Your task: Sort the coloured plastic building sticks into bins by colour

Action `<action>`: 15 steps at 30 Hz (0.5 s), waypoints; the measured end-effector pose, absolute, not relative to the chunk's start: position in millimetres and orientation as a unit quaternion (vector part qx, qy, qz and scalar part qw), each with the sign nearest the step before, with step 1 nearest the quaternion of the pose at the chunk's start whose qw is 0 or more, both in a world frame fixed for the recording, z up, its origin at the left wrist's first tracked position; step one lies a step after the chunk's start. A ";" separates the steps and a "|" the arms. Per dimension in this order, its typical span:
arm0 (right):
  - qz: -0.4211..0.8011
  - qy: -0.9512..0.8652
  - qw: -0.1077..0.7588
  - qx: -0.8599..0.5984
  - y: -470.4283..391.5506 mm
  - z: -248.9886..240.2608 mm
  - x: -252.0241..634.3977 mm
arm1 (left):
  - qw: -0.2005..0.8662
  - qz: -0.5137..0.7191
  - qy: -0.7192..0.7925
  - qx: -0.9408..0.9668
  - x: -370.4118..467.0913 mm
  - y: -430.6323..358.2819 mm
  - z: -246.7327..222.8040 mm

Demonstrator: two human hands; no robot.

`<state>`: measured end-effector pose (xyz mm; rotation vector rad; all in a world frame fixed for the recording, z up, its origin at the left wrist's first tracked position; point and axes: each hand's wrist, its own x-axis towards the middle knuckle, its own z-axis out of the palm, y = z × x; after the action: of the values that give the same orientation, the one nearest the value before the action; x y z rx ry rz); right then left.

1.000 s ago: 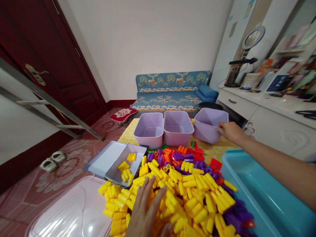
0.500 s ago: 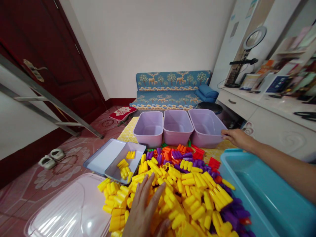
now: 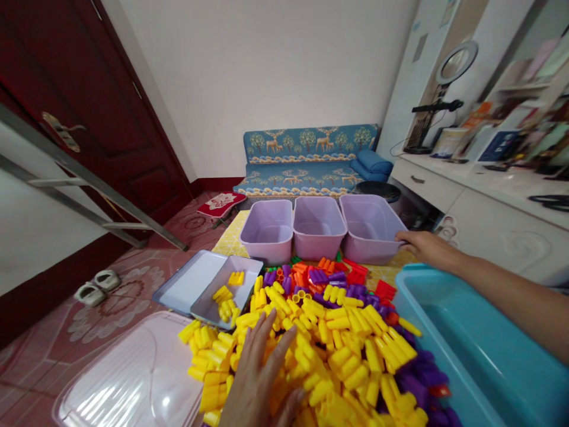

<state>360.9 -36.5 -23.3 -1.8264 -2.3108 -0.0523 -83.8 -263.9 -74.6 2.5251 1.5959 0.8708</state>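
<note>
My left hand [image 3: 262, 370] rests with spread fingers on a big heap of yellow plastic tube-shaped toy pieces [image 3: 342, 356]. At the far right of the table, my right hand [image 3: 415, 244] grips the front right rim of a lilac bin [image 3: 371, 234]. Two more lilac bins, one in the middle [image 3: 317, 237] and one on the left [image 3: 269, 246], stand beside it in a row. All three look empty inside. Purple pieces [image 3: 422, 376] and red pieces [image 3: 355, 274] lie around the yellow heap.
A large turquoise tub [image 3: 444, 332] stands at the right, under my right forearm. On the left are an opened shallow case [image 3: 191, 281] holding a few yellow pieces and a clear lid [image 3: 128, 373]. Beyond the table are a blue sofa [image 3: 306, 172] and a red stool [image 3: 221, 203].
Almost nothing differs; the view has shifted slightly. My left hand stays on the yellow heap and my right hand keeps its hold on the right bin's rim.
</note>
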 end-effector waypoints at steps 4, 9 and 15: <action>-0.030 -0.778 0.046 -0.626 -38.7 -16.1 360.4 | 0.028 0.285 0.521 0.804 -83.3 -266.3 -74.5; -0.047 -0.743 0.079 -0.663 -68.0 9.3 347.1 | 0.044 0.293 0.530 0.795 -83.0 -270.4 -69.4; -0.037 -0.711 0.161 -0.683 -148.4 9.9 378.4 | 0.043 0.300 0.518 0.800 -88.8 -273.8 -59.0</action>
<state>378.4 -148.4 9.9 -1.9509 -2.0308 -0.1044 -88.8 -273.8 -59.0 2.4464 1.5848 0.9191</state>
